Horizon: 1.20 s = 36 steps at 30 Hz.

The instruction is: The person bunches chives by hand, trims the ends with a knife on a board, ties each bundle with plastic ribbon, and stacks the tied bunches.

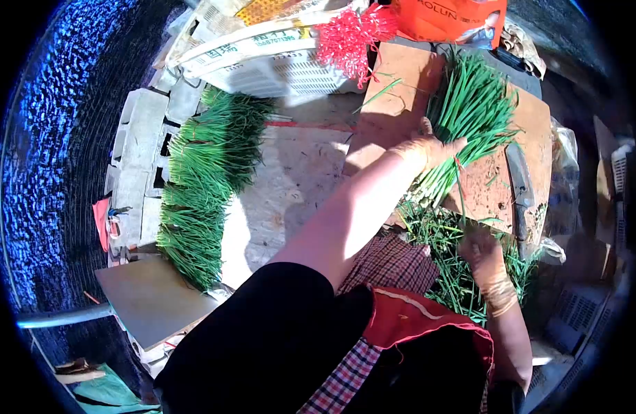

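Observation:
A thick bunch of green chives (473, 107) lies on a brown board (539, 127), leaves pointing away and pale cut ends toward me. My left hand (428, 150), in a thin glove, is closed on the bunch near its lower part. A red tie (458, 163) shows at the bunch just beside my fingers, and a thin strand hangs from there toward my right hand. My right hand (485, 259), also gloved, is lower down over loose green leaves (463, 286); its fingers are blurred, so what they hold cannot be made out.
A knife (519, 179) lies on the board's right side. Stacked chive bunches (204, 183) line the left, beside grey blocks (135, 138). Behind are a white crate (283, 72), red ties (349, 41) and an orange bag (449, 19). A flat tile (152, 300) is at lower left.

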Each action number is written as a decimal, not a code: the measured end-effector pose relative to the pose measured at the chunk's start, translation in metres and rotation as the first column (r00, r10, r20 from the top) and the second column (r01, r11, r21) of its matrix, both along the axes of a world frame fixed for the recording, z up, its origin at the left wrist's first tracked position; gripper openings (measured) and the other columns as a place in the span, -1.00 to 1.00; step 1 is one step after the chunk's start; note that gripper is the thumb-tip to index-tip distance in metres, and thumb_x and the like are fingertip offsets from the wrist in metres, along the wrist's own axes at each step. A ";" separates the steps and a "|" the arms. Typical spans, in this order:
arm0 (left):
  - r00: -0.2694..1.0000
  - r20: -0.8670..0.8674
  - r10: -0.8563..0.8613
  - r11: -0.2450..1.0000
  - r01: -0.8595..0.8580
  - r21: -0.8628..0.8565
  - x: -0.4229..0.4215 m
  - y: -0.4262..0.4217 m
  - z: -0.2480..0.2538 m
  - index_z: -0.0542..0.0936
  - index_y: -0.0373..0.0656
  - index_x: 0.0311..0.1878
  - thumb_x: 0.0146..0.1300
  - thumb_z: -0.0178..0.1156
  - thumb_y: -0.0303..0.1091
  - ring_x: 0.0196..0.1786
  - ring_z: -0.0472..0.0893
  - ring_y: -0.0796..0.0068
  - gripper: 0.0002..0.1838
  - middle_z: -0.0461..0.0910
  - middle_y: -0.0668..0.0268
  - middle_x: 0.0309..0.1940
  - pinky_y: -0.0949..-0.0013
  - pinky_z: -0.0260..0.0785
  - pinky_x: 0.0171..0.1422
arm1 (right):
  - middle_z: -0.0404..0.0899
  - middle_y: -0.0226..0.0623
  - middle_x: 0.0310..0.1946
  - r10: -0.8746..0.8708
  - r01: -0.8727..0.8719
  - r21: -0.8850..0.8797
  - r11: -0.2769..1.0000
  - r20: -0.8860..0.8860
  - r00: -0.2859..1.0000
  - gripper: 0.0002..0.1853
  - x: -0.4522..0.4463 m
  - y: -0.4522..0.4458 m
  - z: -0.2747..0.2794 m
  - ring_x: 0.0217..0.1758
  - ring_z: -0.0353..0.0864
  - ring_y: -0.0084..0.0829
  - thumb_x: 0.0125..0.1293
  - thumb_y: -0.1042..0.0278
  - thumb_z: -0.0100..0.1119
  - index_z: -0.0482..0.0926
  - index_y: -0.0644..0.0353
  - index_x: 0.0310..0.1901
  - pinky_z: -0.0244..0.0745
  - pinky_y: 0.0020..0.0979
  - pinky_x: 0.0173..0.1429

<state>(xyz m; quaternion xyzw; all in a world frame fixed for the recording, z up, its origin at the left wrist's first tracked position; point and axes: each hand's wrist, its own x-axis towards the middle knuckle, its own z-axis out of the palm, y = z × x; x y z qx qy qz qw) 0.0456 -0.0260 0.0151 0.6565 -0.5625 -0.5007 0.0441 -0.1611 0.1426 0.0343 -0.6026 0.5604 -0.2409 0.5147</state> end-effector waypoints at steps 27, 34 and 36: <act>0.309 -0.801 0.513 0.856 -0.120 0.502 -0.015 0.009 -0.013 0.49 -0.23 0.04 0.02 0.19 0.27 -0.14 0.57 0.40 -0.26 0.58 0.17 -0.12 0.32 0.43 -0.03 | 0.46 -0.36 0.00 -0.580 0.403 0.421 0.812 0.653 0.487 -0.39 0.067 -0.117 -0.049 0.04 0.41 -0.44 0.05 0.00 0.33 0.44 0.21 0.07 0.28 -0.36 0.17; 0.059 -0.995 -0.076 0.972 -0.216 -0.087 -0.027 0.015 0.064 0.41 -0.19 0.11 -0.13 0.47 -0.25 -0.02 0.51 0.48 -0.31 0.56 0.30 -0.09 0.37 0.35 0.12 | 0.49 -0.35 -0.05 -0.207 0.311 -0.094 0.946 0.564 0.800 -0.37 0.024 -0.110 0.006 -0.03 0.49 -0.45 0.04 0.21 0.34 0.32 0.15 0.14 0.41 -0.39 0.06; 0.070 -0.974 -0.213 0.947 -0.228 -0.224 -0.026 0.013 0.068 0.22 -0.16 0.26 -0.27 0.54 -0.26 0.13 0.42 0.45 -0.04 0.48 0.32 0.03 0.31 0.26 0.24 | 0.52 -0.32 -0.09 -0.059 0.177 -0.237 0.955 0.435 0.899 -0.35 0.003 -0.112 0.015 -0.08 0.50 -0.45 -0.02 0.35 0.40 0.31 0.18 0.13 0.44 -0.39 0.01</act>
